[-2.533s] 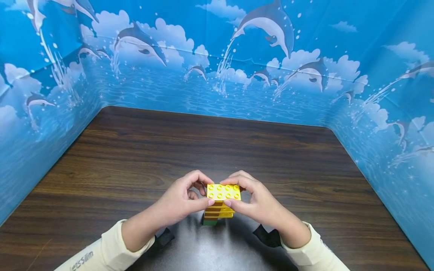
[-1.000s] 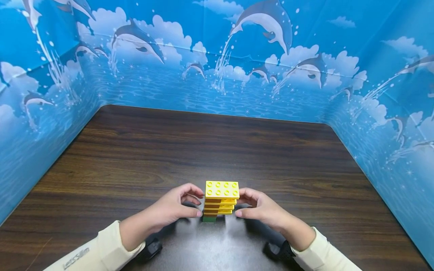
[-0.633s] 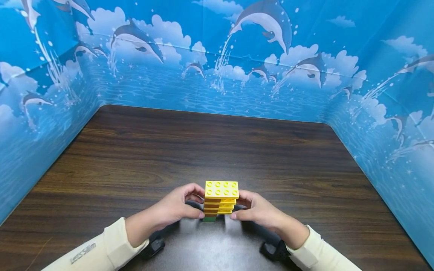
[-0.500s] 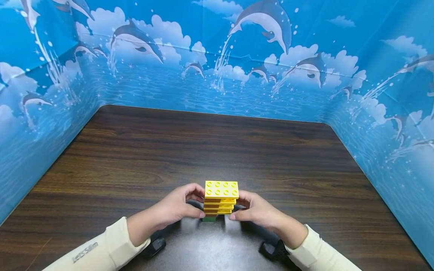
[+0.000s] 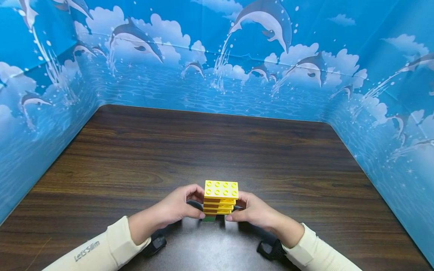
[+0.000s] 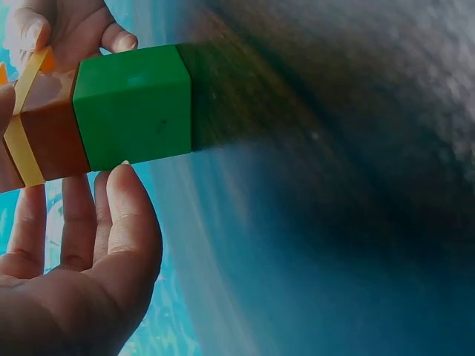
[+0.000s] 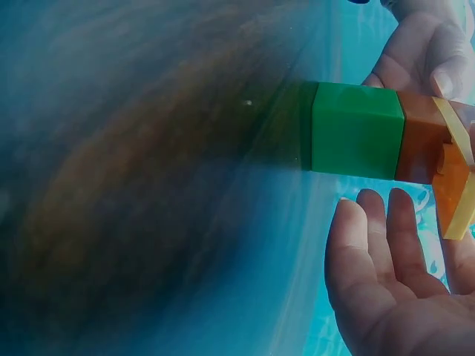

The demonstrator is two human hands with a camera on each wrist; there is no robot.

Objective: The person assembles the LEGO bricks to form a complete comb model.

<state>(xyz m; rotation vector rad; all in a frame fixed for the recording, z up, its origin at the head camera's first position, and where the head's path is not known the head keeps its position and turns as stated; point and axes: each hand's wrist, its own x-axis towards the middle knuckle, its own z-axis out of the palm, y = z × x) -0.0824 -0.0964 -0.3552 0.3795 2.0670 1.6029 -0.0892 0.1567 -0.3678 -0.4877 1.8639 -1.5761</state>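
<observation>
A tower of toy building bricks (image 5: 221,189) stands on the table. Its top is a studded yellow brick, with yellow and brown layers beneath and a green brick (image 6: 137,100) at the base. From the left, my left hand (image 5: 183,201) holds the tower, thumb at the front edge of the lower layers and fingers reaching behind. On the other side my right hand (image 5: 252,209) holds it too, thumb at the front beneath the overhanging yellow plates (image 7: 456,182), index finger behind them. In the right wrist view, the other right fingertips curve below the green brick.
The dark wood-grain table (image 5: 152,146) stretches behind and to both sides of the hands. A blue curtain with dolphins (image 5: 203,90) encloses its back and sides. Black wrist cameras (image 5: 271,250) hang under both cream sleeves (image 5: 112,241).
Both hands first were at the top yellow brick, then came down the tower's sides. Since then they have drawn inward, the right thumb sliding left across the front. The tower stays in place.
</observation>
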